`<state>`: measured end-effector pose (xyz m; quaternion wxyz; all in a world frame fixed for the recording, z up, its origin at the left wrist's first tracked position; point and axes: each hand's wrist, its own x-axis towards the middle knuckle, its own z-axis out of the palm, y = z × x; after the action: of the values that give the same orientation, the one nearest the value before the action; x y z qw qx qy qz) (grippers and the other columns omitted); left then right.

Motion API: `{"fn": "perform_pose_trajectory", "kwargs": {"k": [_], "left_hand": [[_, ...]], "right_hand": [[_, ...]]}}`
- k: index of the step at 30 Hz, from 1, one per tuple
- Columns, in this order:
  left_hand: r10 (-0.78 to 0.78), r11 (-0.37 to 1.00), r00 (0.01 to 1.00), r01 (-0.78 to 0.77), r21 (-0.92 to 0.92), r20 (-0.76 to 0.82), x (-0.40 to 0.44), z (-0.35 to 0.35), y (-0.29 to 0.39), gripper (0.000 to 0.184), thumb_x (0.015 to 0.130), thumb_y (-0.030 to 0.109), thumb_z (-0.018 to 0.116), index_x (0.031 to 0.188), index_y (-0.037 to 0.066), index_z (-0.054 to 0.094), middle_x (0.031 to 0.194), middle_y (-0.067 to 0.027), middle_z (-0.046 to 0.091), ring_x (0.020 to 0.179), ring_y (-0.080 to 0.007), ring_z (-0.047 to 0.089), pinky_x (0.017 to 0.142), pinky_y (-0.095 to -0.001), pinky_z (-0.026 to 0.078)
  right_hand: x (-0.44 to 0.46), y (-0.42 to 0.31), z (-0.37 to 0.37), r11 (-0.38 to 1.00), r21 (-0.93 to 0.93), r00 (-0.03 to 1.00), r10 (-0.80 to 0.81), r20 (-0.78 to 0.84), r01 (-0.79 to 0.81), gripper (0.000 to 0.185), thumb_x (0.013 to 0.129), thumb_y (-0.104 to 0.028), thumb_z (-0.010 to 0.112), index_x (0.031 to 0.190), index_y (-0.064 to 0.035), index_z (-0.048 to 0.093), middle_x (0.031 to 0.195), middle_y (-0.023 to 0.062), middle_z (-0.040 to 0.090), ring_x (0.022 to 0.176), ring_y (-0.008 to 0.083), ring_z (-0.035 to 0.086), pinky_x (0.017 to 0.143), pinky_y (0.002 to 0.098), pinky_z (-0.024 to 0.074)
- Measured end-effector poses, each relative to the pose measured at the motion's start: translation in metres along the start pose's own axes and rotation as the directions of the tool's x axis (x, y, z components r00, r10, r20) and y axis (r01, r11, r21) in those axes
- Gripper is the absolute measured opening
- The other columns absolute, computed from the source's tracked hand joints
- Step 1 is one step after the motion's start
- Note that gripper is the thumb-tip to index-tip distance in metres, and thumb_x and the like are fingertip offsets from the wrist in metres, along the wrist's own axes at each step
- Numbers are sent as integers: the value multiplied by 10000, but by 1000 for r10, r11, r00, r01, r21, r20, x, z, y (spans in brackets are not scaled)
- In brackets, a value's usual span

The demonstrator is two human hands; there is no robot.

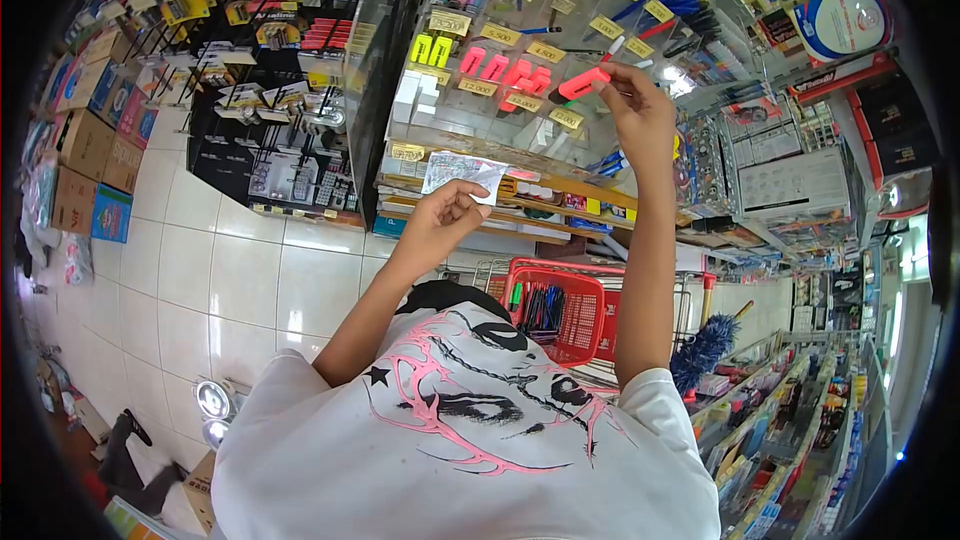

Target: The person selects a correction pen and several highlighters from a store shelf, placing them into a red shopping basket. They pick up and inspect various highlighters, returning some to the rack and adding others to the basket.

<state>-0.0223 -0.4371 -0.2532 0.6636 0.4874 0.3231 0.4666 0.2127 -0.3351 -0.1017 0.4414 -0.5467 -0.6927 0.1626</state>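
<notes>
My right hand point(638, 110) pinches a pink highlighter with a dark end point(582, 87) in front of the clear pen rack point(480, 125). My left hand point(450, 212), fingers curled, grips a creased sheet of paper point(462, 172) just below the rack's lower edge. Within the rack, yellow highlighters point(430, 50) stand at the left, with pink highlighters point(485, 64) beside them. White boxy items point(415, 95) sit below the yellow ones. Price tags point(477, 86) run along the compartments, and pens point(670, 2) fill the upper rows.
Below my hands, a red basket point(560, 275) holding several pens rests in a metal shopping cart. A blue duster point(703, 348) is at its right. Black hanging displays point(270, 80) and cardboard boxes point(85, 145) stand left. Another person's leg point(130, 460) shows at lower left.
</notes>
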Motion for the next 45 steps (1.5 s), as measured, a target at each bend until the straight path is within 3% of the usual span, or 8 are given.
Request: {"fn": "perform_pose_trajectory", "kwargs": {"k": [12, 15, 18, 24, 26, 30, 32, 45], "left_hand": [[26, 1000, 993, -24, 14, -112, -9, -22, -13, 210, 907, 90, 638, 1104, 25, 608, 814, 38, 575, 727, -27, 507, 659, -187, 409], [18, 1000, 992, -17, 12, -121, -10, -25, -15, 208, 910, 98, 634, 1105, 26, 611, 817, 38, 576, 738, -29, 515, 670, -187, 416], [-1, 999, 992, 6, 37, -124, -11, -25, -14, 208, 913, 105, 630, 1106, 28, 614, 818, 38, 578, 748, -32, 523, 678, -190, 423], [-9, 998, 994, 16, 67, -108, -8, -27, -20, 211, 914, 112, 622, 1107, 27, 618, 837, 32, 593, 768, -38, 538, 687, -200, 438], [-8, 998, 995, 14, 56, -103, -8, -27, -20, 213, 914, 115, 620, 1108, 26, 618, 843, 31, 597, 773, -40, 541, 689, -202, 440], [-25, 997, 995, 32, 73, -99, -8, -28, -20, 220, 911, 107, 612, 1113, 22, 615, 855, 21, 601, 782, -49, 547, 697, -205, 445], [-26, 997, 995, 33, 75, -95, -7, -30, -22, 223, 909, 105, 611, 1115, 21, 615, 858, 18, 602, 784, -51, 549, 699, -207, 446], [-54, 994, 994, 63, 88, -97, -6, -31, -27, 216, 913, 114, 611, 1111, 27, 617, 848, 16, 605, 778, -49, 546, 688, -205, 444]], "right_hand": [[17, 32, 36, 991, -112, 997, -76, 12, 77, 207, 863, -63, 655, 1063, -16, 677, 961, 126, 715, 867, 187, 692, 784, 289, 519], [15, 46, 43, 984, -167, 997, -62, 37, 67, 217, 863, -43, 667, 1079, -26, 678, 960, 72, 713, 859, 131, 661, 779, 272, 515], [11, 58, 50, 983, -166, 993, -71, 90, 85, 229, 855, -63, 677, 1083, -46, 684, 974, 103, 713, 823, 149, 665, 746, 277, 512], [1, 62, 59, 923, -344, 984, -146, 103, 173, 211, 840, -105, 676, 1048, -78, 696, 823, 152, 651, 718, 257, 615, 673, 349, 477], [0, 62, 59, 932, -335, 988, -101, 119, 136, 174, 818, -60, 643, 986, -59, 690, 867, 157, 657, 832, 302, 623, 762, 396, 494], [-2, 60, 59, 922, -371, 991, -71, 116, 110, 158, 808, -46, 636, 959, -50, 683, 886, 143, 663, 837, 306, 612, 759, 401, 492], [-3, 63, 60, 912, -356, 979, -178, 99, 202, 156, 803, -33, 629, 950, -43, 679, 889, 122, 664, 874, 313, 600, 774, 407, 488], [2, 52, 70, 863, -386, 944, -279, 174, 326, 171, 816, -128, 672, 968, -51, 684, 1001, 94, 628, 960, 310, 572, 839, 416, 454]]}}
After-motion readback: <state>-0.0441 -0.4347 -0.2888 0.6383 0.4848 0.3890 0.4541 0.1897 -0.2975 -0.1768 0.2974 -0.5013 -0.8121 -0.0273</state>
